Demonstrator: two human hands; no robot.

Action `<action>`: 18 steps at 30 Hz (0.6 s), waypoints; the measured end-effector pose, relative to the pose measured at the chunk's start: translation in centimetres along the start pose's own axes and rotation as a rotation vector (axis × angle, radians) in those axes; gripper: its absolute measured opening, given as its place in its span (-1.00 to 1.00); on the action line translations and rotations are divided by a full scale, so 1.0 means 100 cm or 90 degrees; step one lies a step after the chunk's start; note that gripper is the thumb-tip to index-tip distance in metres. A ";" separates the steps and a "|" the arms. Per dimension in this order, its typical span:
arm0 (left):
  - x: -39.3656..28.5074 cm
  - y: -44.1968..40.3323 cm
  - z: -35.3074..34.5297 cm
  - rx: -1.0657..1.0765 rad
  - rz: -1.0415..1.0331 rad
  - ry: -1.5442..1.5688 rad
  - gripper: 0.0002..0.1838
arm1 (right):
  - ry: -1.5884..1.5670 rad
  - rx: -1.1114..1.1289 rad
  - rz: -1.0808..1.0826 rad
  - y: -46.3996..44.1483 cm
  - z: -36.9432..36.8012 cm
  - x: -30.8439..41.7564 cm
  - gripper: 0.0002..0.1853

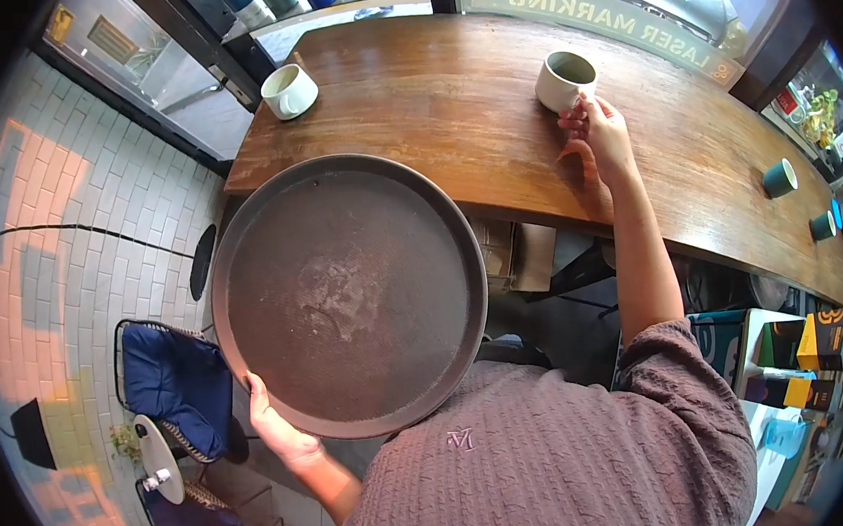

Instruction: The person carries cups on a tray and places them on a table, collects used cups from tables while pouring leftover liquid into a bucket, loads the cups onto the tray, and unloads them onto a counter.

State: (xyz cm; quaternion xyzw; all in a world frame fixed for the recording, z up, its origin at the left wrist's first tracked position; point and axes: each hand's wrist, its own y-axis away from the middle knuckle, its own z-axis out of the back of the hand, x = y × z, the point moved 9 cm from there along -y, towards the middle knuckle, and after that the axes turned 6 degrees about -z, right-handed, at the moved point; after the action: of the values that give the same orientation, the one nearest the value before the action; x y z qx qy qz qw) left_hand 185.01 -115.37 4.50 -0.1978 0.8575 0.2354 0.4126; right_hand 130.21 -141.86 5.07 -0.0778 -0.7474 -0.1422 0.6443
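My left hand (281, 427) grips the rim of a large round dark-brown serving tray (346, 298) at its lower left, with the thumb on the edge and the other fingers hidden underneath. Nothing stands on the tray; pale scuffs mark its middle. Over the wooden table, my right hand (600, 133) has its fingers closed on the handle of a pale mug (565, 81). Whether the mug's base touches the tabletop I cannot tell. A second pale mug (289, 91) sits near the table's far left corner, apart from both hands.
The long wooden table (431, 116) runs along the window. Toward its right end are green cups (779, 178). A blue cushioned chair (176, 388) and a small round white table (160, 462) are at lower left. Boxes (823, 340) stand on a shelf at right.
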 end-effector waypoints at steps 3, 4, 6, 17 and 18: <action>0.000 0.010 -0.003 -0.008 0.010 -0.007 -0.51 | -0.003 -0.003 0.010 0.000 0.000 0.000 -0.72; 0.001 0.012 -0.001 -0.014 0.013 -0.011 -0.51 | -0.005 -0.007 0.020 0.001 0.000 0.001 -0.72; 0.005 0.017 0.001 -0.007 0.043 0.016 -0.50 | 0.009 -0.011 0.019 0.006 -0.004 0.002 -0.69; 0.020 0.044 -0.009 0.070 0.089 0.042 -0.49 | 0.045 0.035 0.112 0.183 -0.036 0.013 -0.78; 0.027 0.045 -0.014 0.109 0.124 0.054 -0.49 | 0.035 0.085 0.049 0.207 -0.042 0.002 -0.72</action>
State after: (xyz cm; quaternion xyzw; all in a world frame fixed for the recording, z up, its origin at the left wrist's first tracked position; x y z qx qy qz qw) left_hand 180.17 -112.89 4.22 -0.0875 0.9063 0.1916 0.3664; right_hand 140.34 -123.62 8.10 -0.0593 -0.7336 -0.0696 0.6734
